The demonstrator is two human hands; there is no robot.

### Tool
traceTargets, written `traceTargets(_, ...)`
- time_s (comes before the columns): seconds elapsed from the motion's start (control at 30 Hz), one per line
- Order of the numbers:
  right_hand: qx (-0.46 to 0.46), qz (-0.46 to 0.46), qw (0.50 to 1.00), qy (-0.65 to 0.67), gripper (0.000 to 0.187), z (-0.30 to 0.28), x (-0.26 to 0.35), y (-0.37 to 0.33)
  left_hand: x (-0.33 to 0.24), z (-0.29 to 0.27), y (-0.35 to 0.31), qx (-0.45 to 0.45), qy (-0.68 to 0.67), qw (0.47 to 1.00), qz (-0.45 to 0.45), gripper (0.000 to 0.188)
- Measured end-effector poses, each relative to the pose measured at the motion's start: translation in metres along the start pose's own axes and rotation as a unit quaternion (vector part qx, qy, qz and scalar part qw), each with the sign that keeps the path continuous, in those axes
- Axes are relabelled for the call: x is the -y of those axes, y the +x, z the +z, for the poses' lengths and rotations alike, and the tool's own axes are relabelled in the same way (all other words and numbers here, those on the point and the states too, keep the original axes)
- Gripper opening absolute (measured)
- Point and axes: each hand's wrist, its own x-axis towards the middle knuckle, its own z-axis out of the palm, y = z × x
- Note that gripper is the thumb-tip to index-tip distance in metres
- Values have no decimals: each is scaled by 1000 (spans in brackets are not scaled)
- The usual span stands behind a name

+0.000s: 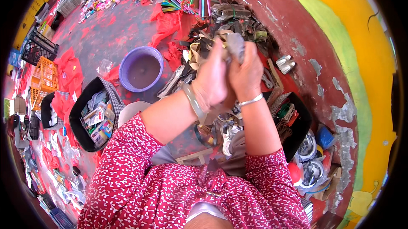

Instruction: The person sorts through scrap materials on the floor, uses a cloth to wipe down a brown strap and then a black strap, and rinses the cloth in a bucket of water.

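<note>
My left hand (211, 79) and my right hand (247, 72) are raised close together in front of me, both blurred by motion. A grey, crumpled piece that looks like cloth (235, 45) sticks up between them. My right fingers are closed around it; my left hand presses against it from the other side, thumb up, its other fingers mostly hidden. A pale bangle (194, 101) circles my left wrist and a silver one (251, 99) my right. Left of my hands stands a purple basin (123, 72) of murky water. Shoes (230, 137) and straps lie below my hands.
A black box of small packages (75, 120) stands at left, with an orange crate (47, 73) beyond it. Another black box (302, 120) is at right, near wrapped round goods (312, 173). Piled goods (231, 12) line the peeling red wall (276, 12).
</note>
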Motion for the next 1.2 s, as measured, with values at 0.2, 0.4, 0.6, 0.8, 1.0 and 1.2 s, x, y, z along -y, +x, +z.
traceTargets(0.2,-36,-138,989,30,24,4,14,-21,-26,-19,13,5,23,1000,-11,58)
traceTargets(0.4,-12,28,999,22,25,1,-10,4,4,3,-2,59,-20,998,-19,58)
traceTargets(0.6,-31,-73,996,50,24,10,10,-16,-15,-19,12,23,9,1000,-7,58)
traceTargets(0.8,-13,-13,1000,17,27,2,-4,-4,1,-8,9,22,-26,999,-12,57)
traceTargets(1.0,-39,-16,999,8,19,5,0,0,3,-9,6,45,6,999,6,61)
traceTargets(1.2,2,-84,996,-8,26,7,14,-15,-23,-21,10,34,12,999,-4,65)
